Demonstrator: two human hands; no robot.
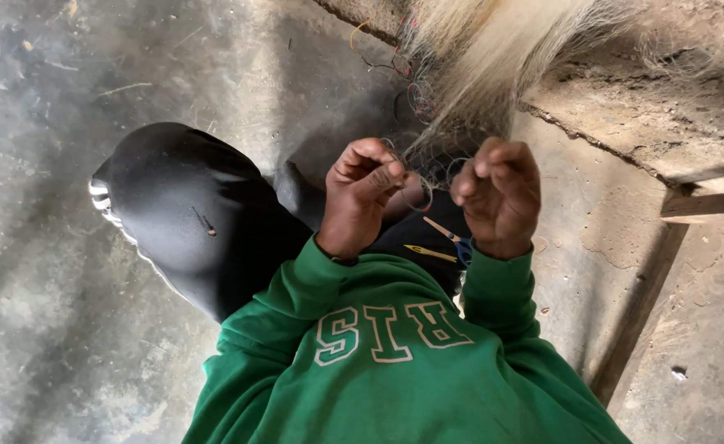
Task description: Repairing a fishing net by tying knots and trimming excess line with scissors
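A pale, fine fishing net [485, 57] hangs down from the top of the view toward my lap. My left hand [362, 193] is closed, pinching thin net strands between thumb and fingers. My right hand [500, 193] is also closed on the net mesh, a hand's width to the right. Thin dark loops of line run between the two hands. On my lap below the hands lie a yellow netting needle [429, 252] and small scissors with blue handles [454, 238].
I wear a green sweatshirt [395, 362] and black trousers [189, 214]. Grey concrete floor [41, 164] spreads to the left. A cracked earthen ledge [649, 123] and a wooden plank [707, 205] stand at the right.
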